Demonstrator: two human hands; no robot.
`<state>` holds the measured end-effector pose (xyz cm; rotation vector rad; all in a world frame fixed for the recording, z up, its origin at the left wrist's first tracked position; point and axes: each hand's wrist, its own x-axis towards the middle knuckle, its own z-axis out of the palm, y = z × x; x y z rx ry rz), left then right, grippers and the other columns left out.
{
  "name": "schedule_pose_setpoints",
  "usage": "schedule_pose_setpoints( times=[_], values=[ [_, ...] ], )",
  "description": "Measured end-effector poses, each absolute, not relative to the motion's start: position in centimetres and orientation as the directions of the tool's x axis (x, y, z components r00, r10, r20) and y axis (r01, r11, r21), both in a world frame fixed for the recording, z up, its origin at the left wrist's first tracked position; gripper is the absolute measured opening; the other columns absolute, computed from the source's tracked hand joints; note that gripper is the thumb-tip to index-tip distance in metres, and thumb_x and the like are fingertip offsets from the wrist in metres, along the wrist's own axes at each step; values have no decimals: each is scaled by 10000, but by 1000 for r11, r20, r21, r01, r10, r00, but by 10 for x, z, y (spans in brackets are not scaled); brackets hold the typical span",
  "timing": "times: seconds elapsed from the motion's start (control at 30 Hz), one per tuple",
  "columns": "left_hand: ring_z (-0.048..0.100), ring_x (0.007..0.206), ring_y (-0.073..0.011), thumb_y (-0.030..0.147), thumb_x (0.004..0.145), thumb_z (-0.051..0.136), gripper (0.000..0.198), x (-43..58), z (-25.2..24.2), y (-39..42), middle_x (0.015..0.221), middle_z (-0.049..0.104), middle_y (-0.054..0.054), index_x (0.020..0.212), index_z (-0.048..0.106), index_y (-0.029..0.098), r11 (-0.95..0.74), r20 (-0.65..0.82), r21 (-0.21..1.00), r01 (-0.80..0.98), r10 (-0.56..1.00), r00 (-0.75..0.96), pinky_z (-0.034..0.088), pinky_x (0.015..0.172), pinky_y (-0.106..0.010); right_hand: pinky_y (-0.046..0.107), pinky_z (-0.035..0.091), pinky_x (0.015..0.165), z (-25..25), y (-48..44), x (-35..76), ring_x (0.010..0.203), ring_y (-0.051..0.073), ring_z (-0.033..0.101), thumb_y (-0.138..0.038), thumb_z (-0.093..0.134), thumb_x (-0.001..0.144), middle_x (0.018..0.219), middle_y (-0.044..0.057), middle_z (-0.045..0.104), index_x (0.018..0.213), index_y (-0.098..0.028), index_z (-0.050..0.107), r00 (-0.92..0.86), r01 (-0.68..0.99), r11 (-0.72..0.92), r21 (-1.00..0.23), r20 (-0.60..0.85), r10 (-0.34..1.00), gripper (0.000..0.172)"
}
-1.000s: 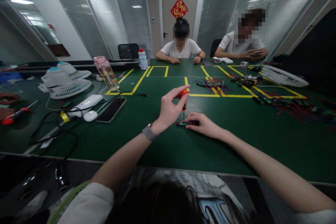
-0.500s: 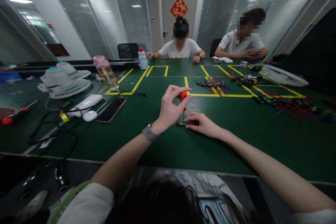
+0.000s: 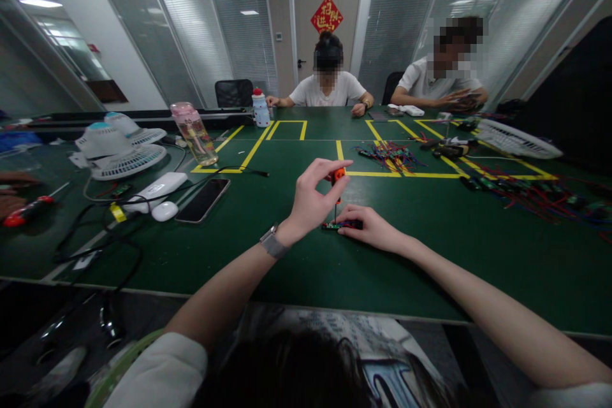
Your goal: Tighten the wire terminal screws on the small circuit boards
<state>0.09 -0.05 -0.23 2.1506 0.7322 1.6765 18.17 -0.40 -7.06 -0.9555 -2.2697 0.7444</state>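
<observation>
An orange-and-black screwdriver (image 3: 339,173) stands upright in my left hand (image 3: 313,192), gripped by its handle between thumb and fingers. Its thin shaft points straight down, and the tip meets a small green circuit board (image 3: 329,226) on the table. My right hand (image 3: 370,227) rests on the table with its fingers closed on the board's right end, where dark wires show. The fingers hide part of the board, and the screw or terminal under the tip is too small to make out.
Bundles of wired circuit boards (image 3: 389,154) lie beyond my hands, with more wired boards (image 3: 530,194) to the right. At left are a phone (image 3: 203,200), a pink bottle (image 3: 194,134), white fans (image 3: 127,159) and black cables (image 3: 138,248). Two people sit opposite; another person's hand (image 3: 14,194) is at far left.
My left fingers have shifted slightly around the screwdriver handle, and the handle looks turned. My right hand and the board stay put. Another person's hand has come further into view at far left.
</observation>
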Motion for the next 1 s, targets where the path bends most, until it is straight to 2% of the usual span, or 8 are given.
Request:
schedule_pose_setpoints(
  times=[0.17, 0.23, 0.33, 0.4, 0.6, 0.7, 0.87, 1.0],
  values=[
    [589, 1117, -178, 189, 945, 462, 318, 0, -3, -1, 1223, 627, -82, 1229, 602, 221, -819, 775, 562, 114, 569, 275, 475, 967, -345, 337, 496, 805, -71, -4, 182, 837, 194, 622, -265, 639, 855, 915, 74, 645, 987, -166, 734, -587, 436, 593, -677, 285, 758, 190],
    [613, 1072, -173, 192, 947, 462, 326, 0, -4, -1, 1210, 639, -79, 1246, 585, 227, -807, 765, 584, 90, 584, 273, 496, 933, -335, 339, 499, 806, -71, -4, 182, 840, 194, 622, -258, 642, 852, 917, 72, 646, 992, -174, 732, -586, 438, 590, -678, 283, 759, 187],
    [614, 867, -143, 212, 891, 576, 246, 1, -3, -1, 984, 654, -49, 1125, 652, 211, -817, 789, 554, 162, 577, 212, 514, 806, -285, 344, 502, 797, -72, -4, 182, 833, 195, 621, -251, 646, 847, 919, 72, 644, 996, -176, 730, -585, 443, 591, -674, 281, 760, 187],
    [578, 823, -136, 235, 853, 636, 194, 0, -2, -1, 889, 609, -29, 1039, 684, 206, -824, 805, 522, 221, 562, 192, 501, 783, -275, 347, 502, 795, -72, -4, 182, 832, 197, 621, -250, 643, 849, 920, 74, 644, 997, -174, 730, -585, 444, 594, -671, 285, 759, 187],
    [596, 1037, -168, 242, 962, 432, 312, -1, -2, -1, 1158, 607, -75, 1214, 616, 238, -819, 779, 562, 116, 571, 260, 491, 899, -320, 348, 506, 810, -72, -4, 182, 834, 194, 625, -266, 651, 848, 919, 68, 650, 984, -184, 733, -583, 437, 594, -675, 291, 759, 179],
    [630, 924, -148, 231, 953, 467, 303, 1, -3, -1, 1093, 653, -68, 1226, 598, 228, -804, 770, 589, 81, 588, 246, 516, 815, -292, 343, 505, 803, -72, -4, 182, 831, 193, 626, -259, 652, 845, 916, 67, 648, 986, -180, 731, -582, 442, 591, -675, 285, 762, 180],
    [580, 822, -132, 274, 864, 633, 165, 0, 0, -3, 875, 596, -30, 998, 696, 200, -825, 809, 522, 218, 559, 180, 499, 755, -264, 344, 500, 796, -71, -4, 182, 832, 197, 626, -259, 645, 849, 920, 73, 647, 990, -176, 732, -586, 454, 591, -667, 277, 761, 185],
    [591, 1015, -158, 261, 959, 448, 291, -1, -1, -2, 1095, 610, -63, 1172, 645, 242, -824, 790, 540, 173, 567, 233, 491, 890, -309, 345, 504, 797, -71, -3, 182, 827, 194, 621, -268, 641, 851, 916, 72, 648, 984, -182, 733, -586, 439, 594, -674, 286, 758, 183]
  ],
)
